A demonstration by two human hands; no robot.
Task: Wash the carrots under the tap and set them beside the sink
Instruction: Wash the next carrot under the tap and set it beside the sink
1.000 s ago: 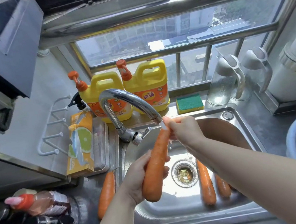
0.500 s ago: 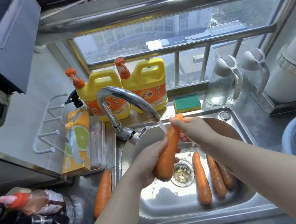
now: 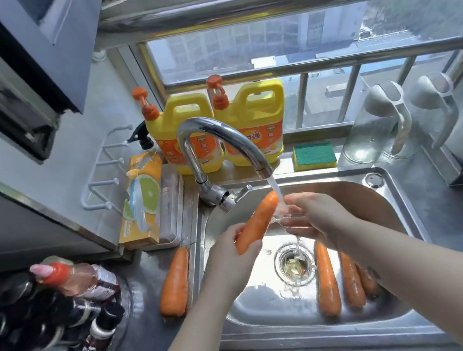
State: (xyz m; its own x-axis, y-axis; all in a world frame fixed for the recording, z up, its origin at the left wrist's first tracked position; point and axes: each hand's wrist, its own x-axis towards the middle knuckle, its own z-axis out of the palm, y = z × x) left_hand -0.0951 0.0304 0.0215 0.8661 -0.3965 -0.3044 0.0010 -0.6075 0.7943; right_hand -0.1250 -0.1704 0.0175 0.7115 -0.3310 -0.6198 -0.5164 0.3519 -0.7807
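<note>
Over the sink (image 3: 274,308), left of the drain (image 3: 294,265): my left hand (image 3: 230,255) clasps the thick lower end of the held carrot (image 3: 257,222), fingers curled round it. It is tilted, with the upper end at the edge of the water stream (image 3: 275,192) from the tap (image 3: 219,144). My right hand (image 3: 317,216) is released, fingers loosely spread in the stream just right of that end, holding nothing I can see (splash blurs the fingertips, so I cannot tell if they touch the carrot).

Three carrots (image 3: 351,280) lie side by side along the right half of the sink floor. The rightmost is mostly hidden under my right forearm. The counter carrot (image 3: 175,283) lies on the counter (image 3: 150,340) along the sink's left rim; whether it touches the rim I cannot tell.

Cut off: both forearms, at the lower frame edge.

Hard to make out: the bottles (image 3: 76,291) at the counter's near left corner are smeared and their labels unreadable.

Writing: two yellow detergent jugs (image 3: 251,118) stand at the back edge behind the tap. Their orange labels carry print too blurred to read, and the tap neck covers part of the left one. The orange box (image 3: 141,201) at the back left shows a lime slice; its text is illegible.
</note>
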